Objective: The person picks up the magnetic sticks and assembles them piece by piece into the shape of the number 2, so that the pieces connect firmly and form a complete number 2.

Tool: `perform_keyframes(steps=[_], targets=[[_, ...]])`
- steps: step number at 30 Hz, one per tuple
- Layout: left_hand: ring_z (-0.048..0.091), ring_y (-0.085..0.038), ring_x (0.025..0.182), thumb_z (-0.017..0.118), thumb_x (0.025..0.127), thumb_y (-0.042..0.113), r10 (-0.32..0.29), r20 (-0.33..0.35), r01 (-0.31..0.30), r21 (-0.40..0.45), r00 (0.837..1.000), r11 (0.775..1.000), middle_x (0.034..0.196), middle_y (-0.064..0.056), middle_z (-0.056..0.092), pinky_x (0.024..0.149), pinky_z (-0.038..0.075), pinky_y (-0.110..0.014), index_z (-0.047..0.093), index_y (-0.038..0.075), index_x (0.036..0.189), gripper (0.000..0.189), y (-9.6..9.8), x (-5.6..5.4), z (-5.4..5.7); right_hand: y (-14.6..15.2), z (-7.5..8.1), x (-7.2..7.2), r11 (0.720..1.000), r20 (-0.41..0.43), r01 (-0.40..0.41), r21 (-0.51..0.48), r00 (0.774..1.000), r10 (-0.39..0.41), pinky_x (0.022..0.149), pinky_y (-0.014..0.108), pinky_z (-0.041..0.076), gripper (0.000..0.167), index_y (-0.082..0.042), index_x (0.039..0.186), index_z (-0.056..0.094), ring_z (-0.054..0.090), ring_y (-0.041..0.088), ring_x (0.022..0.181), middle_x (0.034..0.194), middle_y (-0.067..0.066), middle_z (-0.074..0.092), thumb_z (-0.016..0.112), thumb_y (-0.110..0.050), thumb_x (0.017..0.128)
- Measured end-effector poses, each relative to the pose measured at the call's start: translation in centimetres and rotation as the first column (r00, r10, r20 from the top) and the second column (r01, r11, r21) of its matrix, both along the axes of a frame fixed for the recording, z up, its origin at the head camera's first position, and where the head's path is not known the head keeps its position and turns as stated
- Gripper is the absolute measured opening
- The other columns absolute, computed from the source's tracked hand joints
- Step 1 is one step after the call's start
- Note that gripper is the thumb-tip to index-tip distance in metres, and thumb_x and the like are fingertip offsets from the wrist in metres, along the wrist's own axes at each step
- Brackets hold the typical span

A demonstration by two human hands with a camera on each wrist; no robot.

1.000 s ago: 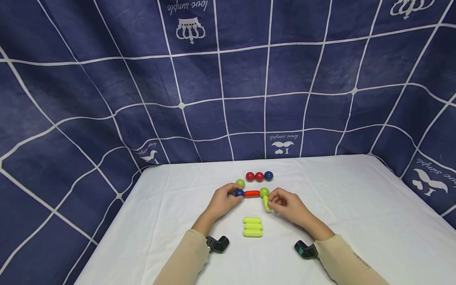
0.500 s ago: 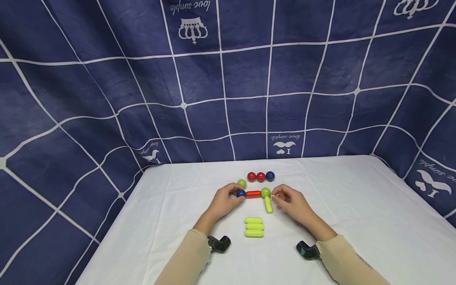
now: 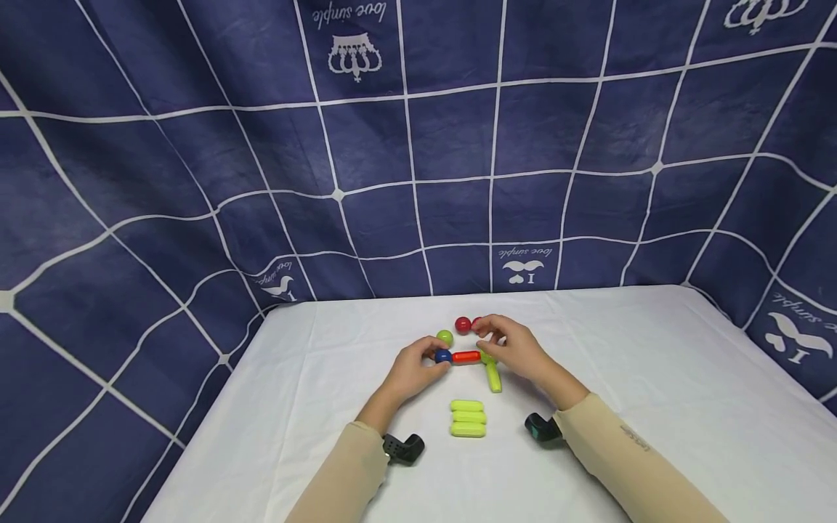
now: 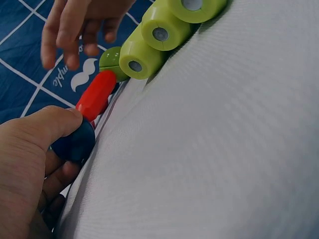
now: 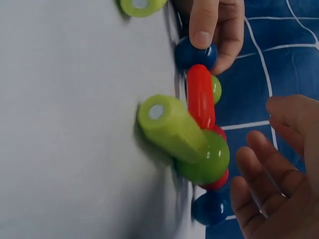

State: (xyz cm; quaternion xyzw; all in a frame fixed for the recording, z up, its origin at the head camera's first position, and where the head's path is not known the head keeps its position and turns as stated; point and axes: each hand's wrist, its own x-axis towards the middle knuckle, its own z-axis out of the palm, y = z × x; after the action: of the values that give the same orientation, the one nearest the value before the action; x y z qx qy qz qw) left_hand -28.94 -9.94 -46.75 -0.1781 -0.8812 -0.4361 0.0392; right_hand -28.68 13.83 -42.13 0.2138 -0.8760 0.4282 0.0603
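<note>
My left hand [image 3: 412,372] pinches a blue ball [image 4: 75,143] between thumb and fingers. From that ball a red rod [image 3: 466,357] runs right to a green ball [image 5: 204,158], and a yellow-green rod [image 3: 493,378] points from the green ball toward me. My right hand [image 3: 516,350] hovers beyond the green ball, fingers spread and holding nothing, fingertips by the back row. There a red ball [image 3: 463,325] shows plainly, a second red one is partly covered, and a loose blue ball [image 5: 209,208] is hidden in the head view.
A loose green ball [image 3: 445,337] sits just behind the left fingertips. Nearer me, three yellow-green rods [image 3: 468,418] lie side by side on the white tablecloth [image 3: 314,407]. A blue checked curtain [image 3: 451,145] hangs behind the table.
My right hand has let go of the yellow-green rod and moved away from me and left, over the back row of balls. The left hand stays on the blue ball.
</note>
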Motion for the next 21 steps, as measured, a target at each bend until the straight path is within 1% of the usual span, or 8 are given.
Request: perform_keyframes(steps=[3, 6, 10, 13, 17, 19, 21], targets=[[0.06, -0.012, 0.094, 0.075, 0.088, 0.021, -0.001, -0.005, 0.001, -0.001, 1.0, 1.0, 0.105, 0.003, 0.07, 0.091, 0.049, -0.035, 0.068, 0.019, 0.114, 0.028, -0.1, 0.0, 0.0, -1.2, 0.6, -1.0, 0.998, 0.024, -0.028, 0.054, 0.999, 0.027, 0.08, 0.029, 0.051, 0.033, -0.011, 0.123, 0.066, 0.059, 0.018, 0.09, 0.111, 0.01, 0.069, 0.072, -0.012, 0.09], [0.061, -0.012, 0.094, 0.075, 0.087, 0.021, -0.006, -0.004, 0.006, 0.002, 1.0, 1.0, 0.103, 0.003, 0.07, 0.091, 0.049, -0.034, 0.068, 0.019, 0.114, 0.028, -0.1, 0.0, 0.0, -2.2, 0.7, -1.9, 0.991, 0.037, -0.05, 0.12, 0.998, 0.046, 0.085, 0.033, 0.051, 0.035, -0.011, 0.125, 0.065, 0.058, 0.019, 0.093, 0.112, 0.008, 0.07, 0.071, -0.013, 0.091], [0.061, -0.012, 0.094, 0.075, 0.087, 0.02, -0.014, 0.0, 0.014, 0.006, 1.0, 1.0, 0.103, 0.002, 0.07, 0.091, 0.049, -0.034, 0.067, 0.018, 0.113, 0.027, -0.1, 0.0, -0.1, -3.3, 0.6, -2.9, 0.972, 0.044, -0.075, 0.223, 0.997, 0.067, 0.087, 0.035, 0.051, 0.037, -0.013, 0.129, 0.063, 0.059, 0.017, 0.092, 0.106, 0.005, 0.069, 0.07, -0.013, 0.092], [0.06, -0.013, 0.094, 0.075, 0.088, 0.021, -0.016, 0.002, 0.016, 0.006, 1.0, 1.0, 0.104, 0.003, 0.07, 0.09, 0.049, -0.033, 0.067, 0.019, 0.113, 0.026, -0.2, 0.0, -0.2, -4.0, 0.6, -3.4, 0.949, 0.044, -0.091, 0.302, 0.996, 0.081, 0.085, 0.034, 0.051, 0.04, -0.014, 0.132, 0.062, 0.058, 0.014, 0.087, 0.098, 0.001, 0.066, 0.068, -0.013, 0.093], [0.061, -0.013, 0.095, 0.075, 0.088, 0.021, -0.018, 0.003, 0.018, 0.008, 1.0, 1.0, 0.106, 0.002, 0.07, 0.09, 0.049, -0.034, 0.067, 0.019, 0.112, 0.025, -0.2, -0.1, -0.2, -4.7, 0.8, -3.8, 0.923, 0.059, -0.104, 0.372, 0.994, 0.088, 0.079, 0.032, 0.05, 0.041, -0.016, 0.133, 0.062, 0.056, 0.013, 0.079, 0.09, -0.001, 0.063, 0.067, -0.013, 0.093], [0.061, -0.013, 0.096, 0.075, 0.088, 0.021, -0.02, 0.002, 0.02, 0.013, 1.0, 1.0, 0.106, 0.002, 0.07, 0.09, 0.049, -0.034, 0.067, 0.019, 0.112, 0.025, -0.2, -0.1, -0.2, -5.0, 0.7, -3.9, 0.914, 0.072, -0.104, 0.392, 0.994, 0.082, 0.077, 0.032, 0.05, 0.041, -0.018, 0.134, 0.061, 0.056, 0.012, 0.077, 0.089, -0.002, 0.065, 0.067, -0.014, 0.093], [0.061, -0.013, 0.096, 0.075, 0.088, 0.021, -0.022, 0.003, 0.022, 0.017, 1.0, 1.0, 0.107, 0.002, 0.07, 0.09, 0.049, -0.034, 0.066, 0.019, 0.111, 0.025, -0.2, -0.1, -0.2, -5.2, 0.6, -3.9, 0.909, 0.083, -0.106, 0.403, 0.993, 0.079, 0.079, 0.033, 0.051, 0.041, -0.019, 0.134, 0.062, 0.058, 0.012, 0.078, 0.091, -0.001, 0.068, 0.068, -0.015, 0.093]])
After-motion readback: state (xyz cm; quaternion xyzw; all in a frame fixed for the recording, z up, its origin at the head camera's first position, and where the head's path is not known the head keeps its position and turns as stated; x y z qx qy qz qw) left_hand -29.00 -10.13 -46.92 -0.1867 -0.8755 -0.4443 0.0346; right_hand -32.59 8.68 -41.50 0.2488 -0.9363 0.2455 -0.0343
